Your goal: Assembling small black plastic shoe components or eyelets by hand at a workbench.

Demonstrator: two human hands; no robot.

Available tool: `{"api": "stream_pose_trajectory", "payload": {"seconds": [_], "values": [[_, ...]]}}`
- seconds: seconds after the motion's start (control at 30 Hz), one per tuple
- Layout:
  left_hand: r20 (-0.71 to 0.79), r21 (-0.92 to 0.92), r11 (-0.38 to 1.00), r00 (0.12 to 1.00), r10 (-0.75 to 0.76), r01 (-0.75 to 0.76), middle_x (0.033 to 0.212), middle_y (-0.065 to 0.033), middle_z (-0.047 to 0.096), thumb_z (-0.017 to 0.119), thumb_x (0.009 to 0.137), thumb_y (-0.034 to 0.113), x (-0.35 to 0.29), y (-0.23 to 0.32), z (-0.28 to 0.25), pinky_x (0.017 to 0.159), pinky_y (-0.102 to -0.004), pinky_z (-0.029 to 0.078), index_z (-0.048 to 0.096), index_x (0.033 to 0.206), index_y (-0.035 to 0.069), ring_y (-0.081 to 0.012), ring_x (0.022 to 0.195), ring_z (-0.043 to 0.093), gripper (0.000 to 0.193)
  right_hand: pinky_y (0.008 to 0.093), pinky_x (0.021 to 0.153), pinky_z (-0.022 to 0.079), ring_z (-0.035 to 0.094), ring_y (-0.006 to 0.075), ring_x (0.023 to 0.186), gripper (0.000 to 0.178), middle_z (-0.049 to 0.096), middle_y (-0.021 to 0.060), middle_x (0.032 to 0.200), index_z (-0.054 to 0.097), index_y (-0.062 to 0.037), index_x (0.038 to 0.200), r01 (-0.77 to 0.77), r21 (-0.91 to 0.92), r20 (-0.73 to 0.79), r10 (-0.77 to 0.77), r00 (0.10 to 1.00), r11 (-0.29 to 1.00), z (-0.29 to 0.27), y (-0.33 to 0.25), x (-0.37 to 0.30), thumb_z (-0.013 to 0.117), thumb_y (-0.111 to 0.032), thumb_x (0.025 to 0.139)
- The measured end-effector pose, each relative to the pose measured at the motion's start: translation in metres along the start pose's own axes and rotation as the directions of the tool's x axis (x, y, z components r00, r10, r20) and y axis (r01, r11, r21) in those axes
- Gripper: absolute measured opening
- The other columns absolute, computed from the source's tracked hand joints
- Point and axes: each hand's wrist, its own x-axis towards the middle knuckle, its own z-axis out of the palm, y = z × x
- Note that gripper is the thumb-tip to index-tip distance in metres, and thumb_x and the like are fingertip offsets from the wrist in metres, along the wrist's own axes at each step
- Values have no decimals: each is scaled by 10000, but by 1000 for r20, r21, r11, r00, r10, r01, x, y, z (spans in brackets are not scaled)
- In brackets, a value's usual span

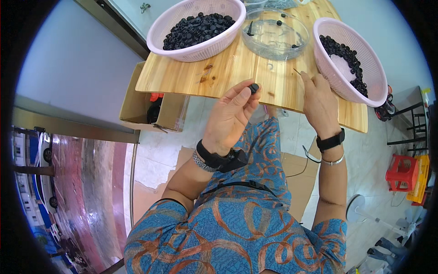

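Observation:
Between the thumb and fingers of my left hand (232, 113) is a small round black cap (253, 88), held up just over the table's near edge. My right hand (317, 101) pinches a thin pointed tool (297, 71), its tip directed toward the left; its other end is hidden in the fingers. That hand is beside a pink plastic basket (378, 86) with black parts (353, 68) around its inside. Farther left, another pink basket (157, 39) is heaped with similar black pieces (198, 31). A clear round tray (278, 39) between the baskets contains a few small black bits.
Everything stands on a wooden table (237, 71). Below its left side is an open cardboard box (132, 112) with red and dark items. On the floor to the right are a red stool (401, 172), a white fan (360, 208) and a dark rack (410, 123). Flattened cardboard (299, 178) lies underfoot.

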Motion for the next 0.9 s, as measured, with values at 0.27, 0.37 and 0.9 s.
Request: {"api": "stream_pose_trajectory", "payload": {"seconds": [0.27,0.37,0.9], "values": [[41,148,988,999,27,-33,1013,-73,594,532,873,44,-4,-4,6,802,-230,482,523,1123,-1,-127,917,573,255,330,687,461,547,243,843,326,542,92,934,539,-68,1127,98,-98,17,-96,995,990,0,-6,3,542,-79,801],[19,190,982,1000,19,-22,985,-72,601,544,864,38,-9,-5,3,791,-239,486,523,1115,0,-135,890,584,255,316,665,459,564,237,832,324,555,109,953,562,-67,1101,2,482,15,-11,1000,876,-30,-34,-3,595,-112,781],[64,210,977,998,24,-37,959,-103,610,547,853,6,-17,-21,7,775,-269,511,545,1023,-23,-153,842,607,173,229,571,448,559,116,641,163,590,53,776,587,8,939,-159,953,162,10,987,257,-18,-49,-23,630,-36,788]]}}
